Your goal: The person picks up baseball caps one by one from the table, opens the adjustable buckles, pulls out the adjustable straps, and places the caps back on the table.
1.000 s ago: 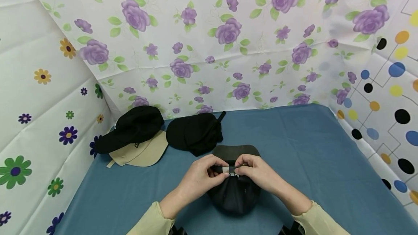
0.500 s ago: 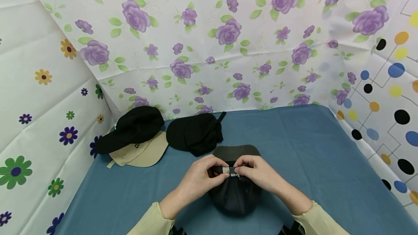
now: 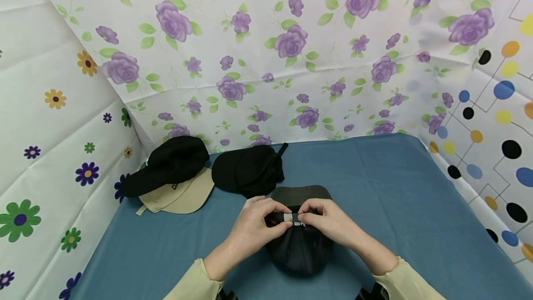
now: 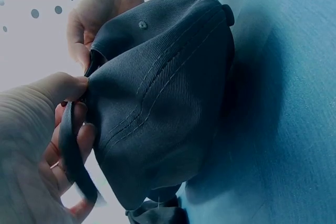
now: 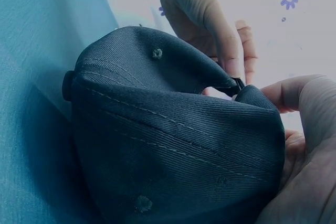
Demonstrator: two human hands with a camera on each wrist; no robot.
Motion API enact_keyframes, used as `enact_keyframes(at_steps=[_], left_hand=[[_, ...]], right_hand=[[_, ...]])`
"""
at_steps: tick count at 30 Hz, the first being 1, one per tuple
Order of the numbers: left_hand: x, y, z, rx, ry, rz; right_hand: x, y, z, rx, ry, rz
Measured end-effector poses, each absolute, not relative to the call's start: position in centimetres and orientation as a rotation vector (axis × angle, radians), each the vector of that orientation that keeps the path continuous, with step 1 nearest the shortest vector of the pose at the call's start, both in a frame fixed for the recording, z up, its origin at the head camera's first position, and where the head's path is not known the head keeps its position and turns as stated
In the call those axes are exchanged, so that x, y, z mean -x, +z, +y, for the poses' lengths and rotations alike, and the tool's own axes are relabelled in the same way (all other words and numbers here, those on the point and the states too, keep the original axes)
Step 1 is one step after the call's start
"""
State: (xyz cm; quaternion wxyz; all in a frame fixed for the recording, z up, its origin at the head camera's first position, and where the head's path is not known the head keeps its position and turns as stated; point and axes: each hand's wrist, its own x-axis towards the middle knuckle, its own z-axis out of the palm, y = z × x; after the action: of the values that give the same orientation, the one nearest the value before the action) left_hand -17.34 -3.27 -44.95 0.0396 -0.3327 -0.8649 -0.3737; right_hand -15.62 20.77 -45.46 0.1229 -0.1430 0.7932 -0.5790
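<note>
A dark grey baseball cap [image 3: 300, 251] rests crown-down on the blue cloth, its brim [image 3: 300, 193] pointing away from me. My left hand [image 3: 254, 226] pinches the back strap [image 3: 288, 217] of this cap between thumb and fingers. From the other side, my right hand [image 3: 331, 221] pinches the same strap close to the left fingertips. A pale patch shows on the strap between the two hands. In the left wrist view, a strap end [image 4: 73, 153] loops down past the left fingers. The right wrist view shows the stitched crown [image 5: 168, 129], with the fastening mostly hidden by fingers.
At the back left a black cap [image 3: 175, 163] lies on top of a beige cap [image 3: 187, 196]. Another black cap [image 3: 245, 168] lies beside them, its strap sticking up. Flowered cloth [image 3: 266, 59] hangs behind the table, with patterned cloths at both sides.
Almost nothing has moved. Both hands stay on the strap, with only slight shifts of the fingers.
</note>
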Motion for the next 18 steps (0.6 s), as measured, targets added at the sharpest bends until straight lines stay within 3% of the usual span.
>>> enact_keyframes(at_steps=[18], left_hand=[[17.12, -44.89, -3.45, 0.975, -1.120, -2.674]], right_hand=[[15.83, -45.61, 20.68, 0.392, -1.696, 2.338]])
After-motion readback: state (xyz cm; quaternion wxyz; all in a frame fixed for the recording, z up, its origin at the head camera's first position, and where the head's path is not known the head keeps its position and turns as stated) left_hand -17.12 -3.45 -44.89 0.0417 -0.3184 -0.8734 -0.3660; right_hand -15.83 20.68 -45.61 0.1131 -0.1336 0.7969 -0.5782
